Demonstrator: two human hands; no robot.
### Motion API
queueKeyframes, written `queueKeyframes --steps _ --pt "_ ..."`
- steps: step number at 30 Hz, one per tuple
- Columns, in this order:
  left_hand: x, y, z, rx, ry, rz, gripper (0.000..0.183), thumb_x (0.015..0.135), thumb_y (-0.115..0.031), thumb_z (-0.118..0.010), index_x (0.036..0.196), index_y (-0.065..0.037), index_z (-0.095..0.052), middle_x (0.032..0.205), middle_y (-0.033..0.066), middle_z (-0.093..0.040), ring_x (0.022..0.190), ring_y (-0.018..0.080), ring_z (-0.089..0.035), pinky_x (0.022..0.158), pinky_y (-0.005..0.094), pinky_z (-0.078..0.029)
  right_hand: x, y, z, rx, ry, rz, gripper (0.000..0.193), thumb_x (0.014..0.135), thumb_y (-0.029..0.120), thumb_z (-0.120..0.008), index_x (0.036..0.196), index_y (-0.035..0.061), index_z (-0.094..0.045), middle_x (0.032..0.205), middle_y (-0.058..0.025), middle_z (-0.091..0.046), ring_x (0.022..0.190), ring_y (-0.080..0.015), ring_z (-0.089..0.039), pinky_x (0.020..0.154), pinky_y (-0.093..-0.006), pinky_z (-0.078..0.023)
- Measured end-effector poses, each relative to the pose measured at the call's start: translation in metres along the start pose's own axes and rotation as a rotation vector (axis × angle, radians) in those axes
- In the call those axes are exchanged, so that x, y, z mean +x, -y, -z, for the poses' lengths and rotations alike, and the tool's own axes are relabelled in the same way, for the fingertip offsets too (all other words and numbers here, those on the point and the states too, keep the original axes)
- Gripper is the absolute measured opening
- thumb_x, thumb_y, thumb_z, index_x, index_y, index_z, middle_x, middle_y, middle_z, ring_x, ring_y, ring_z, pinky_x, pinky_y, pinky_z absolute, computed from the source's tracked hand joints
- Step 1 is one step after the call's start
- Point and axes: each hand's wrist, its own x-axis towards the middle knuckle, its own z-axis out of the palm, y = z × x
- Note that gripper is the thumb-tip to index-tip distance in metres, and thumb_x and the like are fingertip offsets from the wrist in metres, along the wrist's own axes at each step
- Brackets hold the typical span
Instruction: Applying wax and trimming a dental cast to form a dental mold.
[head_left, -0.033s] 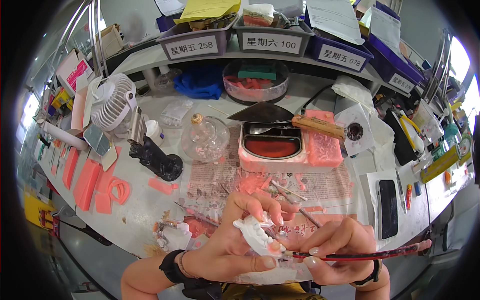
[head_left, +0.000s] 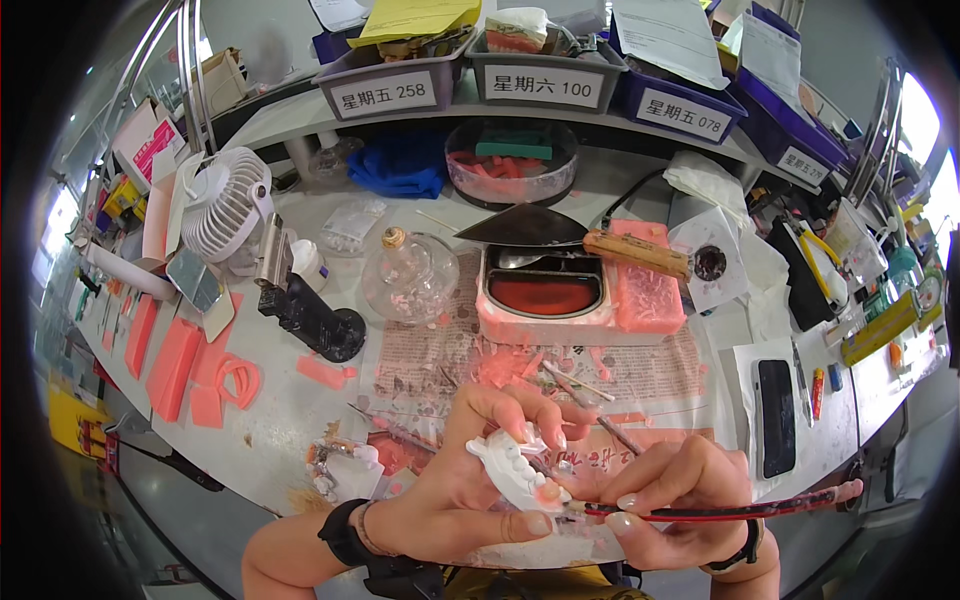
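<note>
In my left hand (head_left: 480, 490) is a white plaster dental model (head_left: 505, 472), gripped between the thumb below and the fingers above. A small pink patch of wax (head_left: 548, 493) sits on its teeth near the right end. My right hand (head_left: 675, 495) pinches a slim tool with a red-and-black handle (head_left: 750, 511), its far end smeared pink. The tool's tip points left at the model's right end, close to the pink patch; whether it touches cannot be made out. Beside my left wrist lies another dental model (head_left: 350, 468) with pink and metal parts.
Beyond my hands, newspaper (head_left: 430, 365) carries pink wax scraps and slim tools. A wax pot (head_left: 545, 295) stands there, a wooden-handled blade (head_left: 640, 250) across it. Left are a glass bottle (head_left: 410, 280), black stand (head_left: 315, 320), fan (head_left: 228, 200) and pink wax sheets (head_left: 175, 365); right, a phone (head_left: 774, 415).
</note>
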Motion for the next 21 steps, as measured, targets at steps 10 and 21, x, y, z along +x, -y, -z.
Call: queueKeyframes --steps 10,21 --pt "-0.0001 -0.0001 -0.0018 -0.020 -0.015 0.026 0.066 0.076 0.007 -0.074 0.121 -0.020 -0.035 0.121 0.0073 -0.042 0.139 0.0347 -0.034 0.116 0.0522 -0.027 -0.0050 -0.0033 -0.0028 0.009 -0.019 -0.005 0.025 0.078 0.001 -0.076 0.084 0.0019 -0.052 0.081 -0.0192 -0.071 0.072 -0.0212 -0.073 0.066 -0.0300 -0.058" --pt "-0.0007 -0.0006 -0.0017 0.012 -0.023 0.023 0.066 0.076 0.005 -0.077 0.120 -0.020 -0.035 0.119 0.0067 -0.042 0.139 0.0347 -0.034 0.115 0.0518 -0.029 -0.0026 -0.0001 -0.0038 -0.051 -0.014 -0.004 0.026 0.079 0.003 -0.078 0.083 0.0019 -0.052 0.083 -0.0199 -0.072 0.071 -0.0198 -0.073 0.064 -0.0293 -0.058"
